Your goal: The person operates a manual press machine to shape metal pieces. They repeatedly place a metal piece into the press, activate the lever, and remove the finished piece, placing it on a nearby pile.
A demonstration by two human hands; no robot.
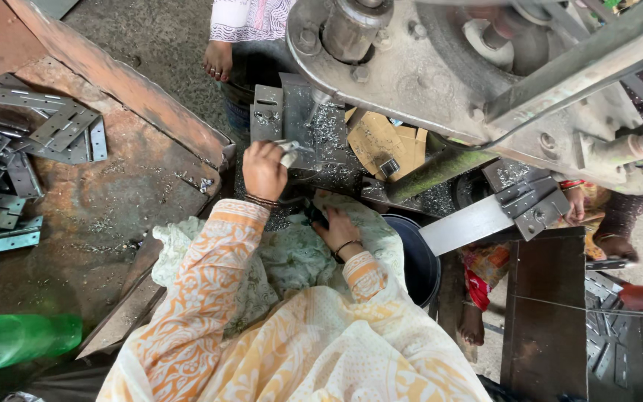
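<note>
My left hand (263, 171) is raised to the bed of a grey press machine (411, 67) and pinches a small metal piece (289, 152) by the die block (314, 126), which is strewn with metal shavings. My right hand (336, 231) lies lower, on the pale green cloth (292, 257) over my lap. Its fingers curl at a dark object (314, 216) that is mostly hidden. Both arms wear orange and white patterned sleeves and bangles at the wrist.
A pile of flat metal hinges (31, 141) lies on the rusty table (113, 208) at left, with a green plastic bottle (16, 339) below. A dark bucket (420, 264) stands beside my right arm. Another person's hand (576, 205) is by stacked hinges (531, 201) at right. Someone's foot (218, 59) is at the top.
</note>
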